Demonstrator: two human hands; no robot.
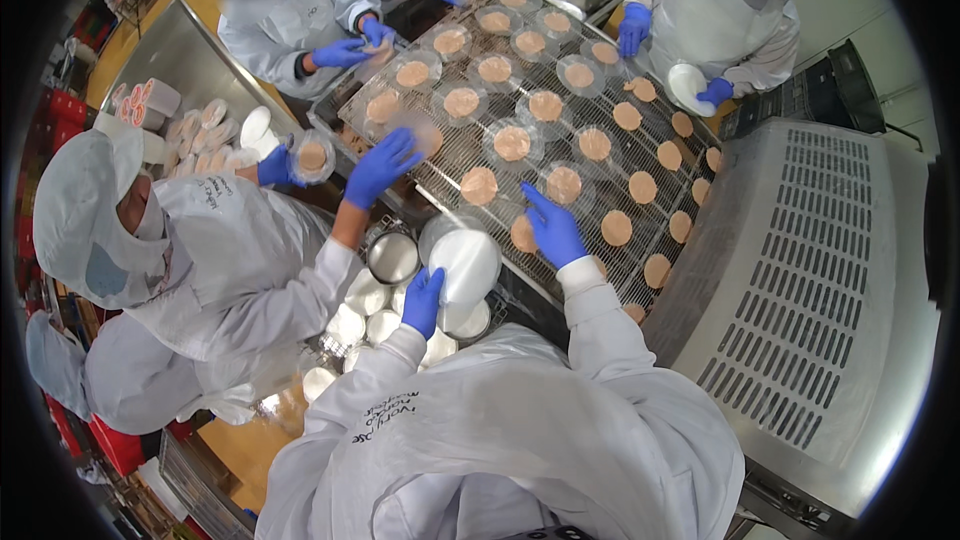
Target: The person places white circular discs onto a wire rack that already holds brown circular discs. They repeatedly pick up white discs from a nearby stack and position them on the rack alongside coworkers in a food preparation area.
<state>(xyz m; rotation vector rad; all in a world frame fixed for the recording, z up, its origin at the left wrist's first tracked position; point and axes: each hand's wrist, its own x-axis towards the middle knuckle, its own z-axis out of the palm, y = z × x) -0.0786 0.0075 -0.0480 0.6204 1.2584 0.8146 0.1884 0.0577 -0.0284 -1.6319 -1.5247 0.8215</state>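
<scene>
Food-processing plant, production line. Indicators: wire-mesh conveyor (607, 190) carrying flat round patties (616, 228); slotted steel machine housing (880, 270); co-workers (250, 280) in white coats (768, 58), head covers (85, 195), blue gloves (381, 169); steel worktable (185, 50).

Lighting bright, whitish, mostly even. Shadow deepest under near edge of wire-mesh conveyor (626, 265). Glare: slotted steel cover (800, 290), lower right side. White disc stack (465, 265) close to washed out. Motion smear: patty (432, 141) beside co-worker's gloved hand (382, 166). Fisheye bowing strong toward black circular rim; far-left background soft.
</scene>
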